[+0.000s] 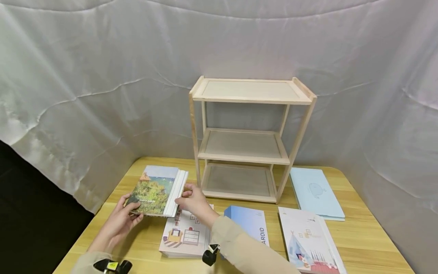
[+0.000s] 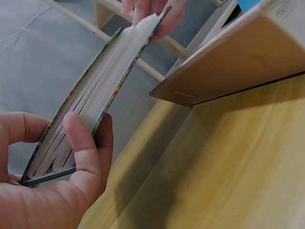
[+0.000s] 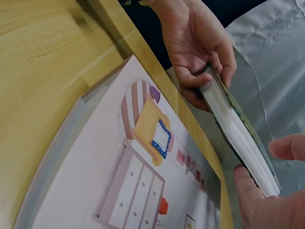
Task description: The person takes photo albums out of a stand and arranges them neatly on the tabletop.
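A photo album (image 1: 153, 192) with a painted landscape cover is held tilted above the left part of the table. Its page edges (image 2: 90, 100) show in the left wrist view. My left hand (image 1: 119, 220) grips the album's lower left corner, thumb on the cover and fingers beneath. At the album's right edge is my right hand (image 1: 196, 203), its fingers bent around that end. In the right wrist view, the right hand (image 3: 271, 205) has fingers on both sides of the album (image 3: 238, 129). Partly under the right forearm lies a thick white book (image 1: 186, 234) with furniture drawings.
A three-tier wooden shelf (image 1: 253, 91) stands at the table's back. On the table (image 1: 369, 243) lie a blue box-like item (image 1: 248, 222) with partly covered lettering, a white book (image 1: 308, 239) with a tent drawing, and a light blue book (image 1: 316, 192) with a whale. Grey cloth (image 1: 137, 76) hangs behind.
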### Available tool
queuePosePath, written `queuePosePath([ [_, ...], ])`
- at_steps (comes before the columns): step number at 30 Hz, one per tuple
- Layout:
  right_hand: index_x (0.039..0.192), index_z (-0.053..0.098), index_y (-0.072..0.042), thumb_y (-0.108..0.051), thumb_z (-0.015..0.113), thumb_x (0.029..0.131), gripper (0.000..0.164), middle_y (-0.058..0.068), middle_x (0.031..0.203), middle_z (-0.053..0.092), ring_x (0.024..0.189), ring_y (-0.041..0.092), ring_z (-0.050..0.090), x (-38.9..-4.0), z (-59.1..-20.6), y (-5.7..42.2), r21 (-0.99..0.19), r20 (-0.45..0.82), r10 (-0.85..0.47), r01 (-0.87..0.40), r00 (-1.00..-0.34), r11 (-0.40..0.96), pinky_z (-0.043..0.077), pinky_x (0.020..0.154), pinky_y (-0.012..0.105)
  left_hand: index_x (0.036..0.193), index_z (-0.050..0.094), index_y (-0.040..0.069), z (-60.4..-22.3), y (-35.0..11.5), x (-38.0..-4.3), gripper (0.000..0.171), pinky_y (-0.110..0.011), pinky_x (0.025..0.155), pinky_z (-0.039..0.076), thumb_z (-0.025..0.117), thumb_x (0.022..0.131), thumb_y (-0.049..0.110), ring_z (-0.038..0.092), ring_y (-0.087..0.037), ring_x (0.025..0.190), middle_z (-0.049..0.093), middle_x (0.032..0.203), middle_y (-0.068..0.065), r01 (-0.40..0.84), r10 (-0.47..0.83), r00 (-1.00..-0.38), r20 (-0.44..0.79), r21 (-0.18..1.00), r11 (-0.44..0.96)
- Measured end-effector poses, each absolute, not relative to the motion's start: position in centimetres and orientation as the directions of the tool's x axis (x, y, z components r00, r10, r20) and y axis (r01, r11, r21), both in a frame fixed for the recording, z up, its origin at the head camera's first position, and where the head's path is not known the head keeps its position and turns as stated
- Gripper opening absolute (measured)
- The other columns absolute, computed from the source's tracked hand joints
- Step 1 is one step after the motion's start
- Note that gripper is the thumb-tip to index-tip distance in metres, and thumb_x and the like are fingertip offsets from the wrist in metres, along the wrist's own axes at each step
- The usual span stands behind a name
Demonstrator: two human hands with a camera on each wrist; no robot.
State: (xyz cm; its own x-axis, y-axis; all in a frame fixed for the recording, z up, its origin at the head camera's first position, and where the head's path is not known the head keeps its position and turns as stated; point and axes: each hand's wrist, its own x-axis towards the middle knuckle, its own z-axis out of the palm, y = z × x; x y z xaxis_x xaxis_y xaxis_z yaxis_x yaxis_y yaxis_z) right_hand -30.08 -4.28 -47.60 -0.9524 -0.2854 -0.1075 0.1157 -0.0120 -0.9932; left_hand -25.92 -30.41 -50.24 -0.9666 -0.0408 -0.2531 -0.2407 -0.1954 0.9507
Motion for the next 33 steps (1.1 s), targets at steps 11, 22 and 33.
queuePosePath([
  [11,0.157,0.042,0.012,-0.006,0.077,0.092,0.075,0.018,0.131,0.058,0.116,0.021,0.060,-30.6,-48.3,-5.5,-0.990,-0.127,-0.296,0.102,-0.947,0.099,0.060,0.106,0.036,0.136,0.026,0.032,-49.6,-30.5,-29.3,0.037,-0.021,0.080,0.060,0.046,0.114,0.010,0.062,-0.014,0.086,0.044,0.115,-0.003,-0.229,-0.048,-0.969,-0.243,0.954,-0.196],
  [22,0.157,0.045,0.007,-0.012,0.075,0.097,0.070,0.031,0.158,0.048,0.133,0.041,0.063,-31.7,-48.4,-5.4,-0.979,-0.147,-0.277,0.100,-0.950,0.175,0.057,0.112,0.046,0.147,0.017,0.018,-49.8,-29.8,-32.2,0.044,-0.021,0.077,0.059,0.044,0.114,0.009,0.061,-0.014,0.084,0.042,0.119,-0.007,-0.239,-0.025,-0.969,-0.247,0.956,-0.173],
  [33,0.151,0.052,0.003,-0.024,0.066,0.106,0.055,0.024,0.144,0.060,0.124,0.032,0.066,-34.0,-48.8,-5.9,-0.968,-0.118,-0.228,0.060,-0.967,0.245,0.059,0.107,0.043,0.149,0.014,0.017,-49.5,-29.4,-34.1,0.046,-0.023,0.080,0.060,0.043,0.114,0.010,0.061,-0.014,0.086,0.035,0.132,-0.014,-0.263,-0.023,-0.963,-0.270,0.951,-0.163],
])
